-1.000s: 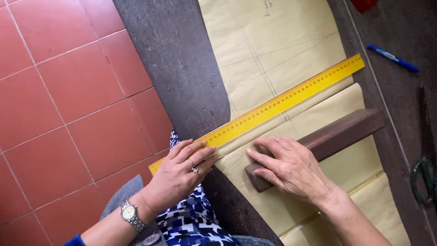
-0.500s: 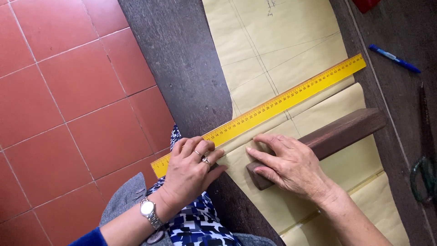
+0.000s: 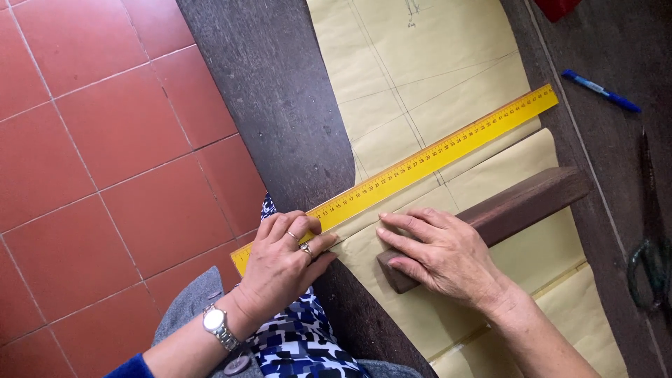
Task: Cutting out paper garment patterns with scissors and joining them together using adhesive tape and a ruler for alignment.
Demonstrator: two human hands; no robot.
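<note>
A long yellow ruler (image 3: 434,157) lies slantwise across sheets of cream pattern paper (image 3: 434,63) with pencil lines. My left hand (image 3: 280,262), with rings and a wristwatch, presses down on the ruler's near end at the table's edge. My right hand (image 3: 441,255) lies flat, fingers apart, on the near end of a dark brown wooden block (image 3: 532,199) that rests on the paper just below the ruler. Its fingertips reach toward the ruler's edge.
The dark grey table (image 3: 273,98) ends at the left over a red tiled floor (image 3: 91,154). A blue pen (image 3: 600,91) lies at the right, dark scissors (image 3: 651,259) sit near the right edge, and a red object (image 3: 556,8) shows at the top.
My left hand has slid a little along the ruler's near end and my forearm has shifted right. The ruler, block and right hand have barely moved.
</note>
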